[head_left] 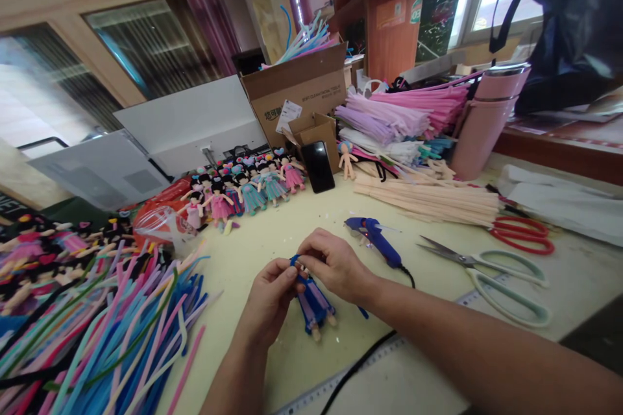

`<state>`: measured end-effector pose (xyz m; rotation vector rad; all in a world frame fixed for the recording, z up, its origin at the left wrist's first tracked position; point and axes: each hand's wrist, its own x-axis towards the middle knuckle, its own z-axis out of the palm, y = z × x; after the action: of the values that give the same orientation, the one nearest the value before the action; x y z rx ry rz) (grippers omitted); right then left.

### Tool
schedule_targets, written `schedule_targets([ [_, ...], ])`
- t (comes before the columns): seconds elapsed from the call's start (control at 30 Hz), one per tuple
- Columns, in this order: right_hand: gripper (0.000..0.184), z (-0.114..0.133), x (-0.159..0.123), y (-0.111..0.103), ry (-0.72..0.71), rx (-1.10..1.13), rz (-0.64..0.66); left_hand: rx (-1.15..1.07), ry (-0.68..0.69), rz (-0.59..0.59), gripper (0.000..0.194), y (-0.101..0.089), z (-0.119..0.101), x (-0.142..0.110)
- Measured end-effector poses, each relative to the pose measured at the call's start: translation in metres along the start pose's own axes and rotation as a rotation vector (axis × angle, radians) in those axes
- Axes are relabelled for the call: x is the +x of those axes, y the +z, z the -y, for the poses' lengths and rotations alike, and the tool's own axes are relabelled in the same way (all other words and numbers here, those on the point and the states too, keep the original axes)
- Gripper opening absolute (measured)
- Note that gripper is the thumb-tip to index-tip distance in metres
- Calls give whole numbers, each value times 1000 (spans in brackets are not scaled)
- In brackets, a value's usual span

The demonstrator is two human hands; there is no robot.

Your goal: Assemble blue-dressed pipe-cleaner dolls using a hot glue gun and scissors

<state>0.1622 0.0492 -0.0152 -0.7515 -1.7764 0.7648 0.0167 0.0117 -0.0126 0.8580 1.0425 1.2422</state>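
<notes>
A small pipe-cleaner doll (315,305) in a blue and lilac dress lies between my hands over the yellow table, its legs pointing toward me. My left hand (275,288) is closed around the doll's upper part from the left. From the right, my right hand (335,262) pinches at a bit of blue pipe cleaner (294,260) near the doll's head. Fingers cover most of the head and arms. Beyond my right hand a blue hot glue gun (377,238) lies on its side, its cord running under my right forearm.
Green-handled scissors (487,266) and red-handled scissors (520,233) lie at the right. Loose pipe cleaners (126,331) heap at the left. Finished dolls (253,191), a phone (318,166), a cardboard box (302,91) and a pink bottle (489,120) stand behind. A ruler (331,386) crosses the front.
</notes>
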Motion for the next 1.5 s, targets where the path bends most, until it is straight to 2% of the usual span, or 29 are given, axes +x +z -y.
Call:
schedule_targets([
  [0.2,18,-1,-1,1,14,9,-18,-11,22,-43,26,0,-2,0],
  [0.37,11,-5,-1,2,56,38,-31,-20,18,-66,26,1,-4,-1],
  [0.5,10,-3,0,0,19,13,-20,-4,20,-81,27,2,-4,-1],
  [0.83,14,-2,0,1,30,17,-1,50,50,-91,25,-4,1,0],
  [1.3,19,-6,-1,3,25,6,4,75,50,-123,26,-1,-1,0],
  [1.5,16,-4,0,2,64,14,14,70,63,-116,25,-2,0,1],
])
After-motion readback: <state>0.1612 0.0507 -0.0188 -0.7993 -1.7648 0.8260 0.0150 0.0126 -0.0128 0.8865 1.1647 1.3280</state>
